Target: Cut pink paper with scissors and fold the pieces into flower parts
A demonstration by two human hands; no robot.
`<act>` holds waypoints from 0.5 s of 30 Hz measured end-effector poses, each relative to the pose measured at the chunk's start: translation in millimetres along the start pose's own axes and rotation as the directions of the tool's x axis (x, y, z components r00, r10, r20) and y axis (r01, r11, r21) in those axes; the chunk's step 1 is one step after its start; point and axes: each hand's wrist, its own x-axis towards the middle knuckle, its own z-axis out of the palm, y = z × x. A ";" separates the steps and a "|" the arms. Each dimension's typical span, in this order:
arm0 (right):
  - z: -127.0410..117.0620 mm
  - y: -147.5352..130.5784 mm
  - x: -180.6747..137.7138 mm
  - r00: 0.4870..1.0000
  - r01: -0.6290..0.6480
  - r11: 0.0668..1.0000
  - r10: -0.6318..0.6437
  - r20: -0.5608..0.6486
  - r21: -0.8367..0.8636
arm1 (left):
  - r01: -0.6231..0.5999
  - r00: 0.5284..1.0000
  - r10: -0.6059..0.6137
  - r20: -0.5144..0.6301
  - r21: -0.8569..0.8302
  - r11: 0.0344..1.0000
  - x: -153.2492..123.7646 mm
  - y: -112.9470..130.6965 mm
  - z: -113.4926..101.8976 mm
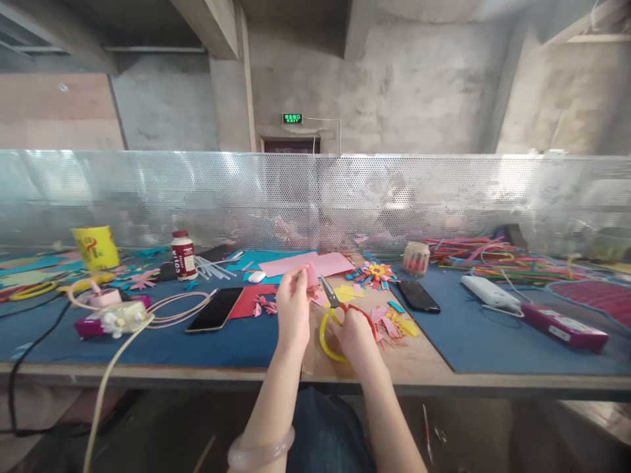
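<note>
My left hand pinches a small folded piece of pink paper and holds it up over the table edge. My right hand grips scissors with yellow and red handles; the blades are parted and point up at the pink piece. Paper scraps in pink, yellow and blue lie just right of my right hand. A finished multicoloured paper flower lies beyond them, next to larger pink and teal sheets.
Two black phones lie flat on either side of my hands. At left stand a yellow cup, a red-capped bottle and cables. A power bank, purple box and coloured strips lie right. Perforated screen behind.
</note>
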 end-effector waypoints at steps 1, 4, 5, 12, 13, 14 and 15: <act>2.7 -1.3 2.2 1.000 0.009 1.000 -0.009 -0.001 -0.005 | 0.023 1.000 -0.023 0.021 0.012 1.000 0.7 -1.7 -1.8; 6.4 -1.4 5.6 0.997 0.083 0.997 -0.083 -0.006 -0.005 | 0.122 0.986 -0.131 0.102 0.085 0.989 0.3 -4.2 -7.3; 7.2 -0.9 6.1 0.994 0.109 0.994 -0.109 -0.009 -0.008 | 0.146 0.978 -0.162 0.133 0.120 0.982 -0.8 -4.1 -9.1; 20.8 4.7 7.6 0.990 0.042 0.999 -0.040 -0.133 0.015 | 0.165 0.947 -0.226 0.226 0.262 0.951 -7.1 -4.5 -19.0; 22.4 5.5 7.4 0.987 0.067 0.997 -0.062 -0.148 0.032 | 0.171 0.938 -0.242 0.250 0.272 0.947 -6.7 -6.0 -20.2; 23.7 6.2 7.2 0.984 0.086 0.996 -0.079 -0.161 0.037 | 0.174 0.929 -0.252 0.270 0.283 0.943 -6.2 -7.7 -21.5; 24.9 6.7 6.9 0.980 0.099 0.994 -0.091 -0.177 0.037 | 0.173 0.925 -0.257 0.279 0.292 0.941 -5.6 -9.7 -22.8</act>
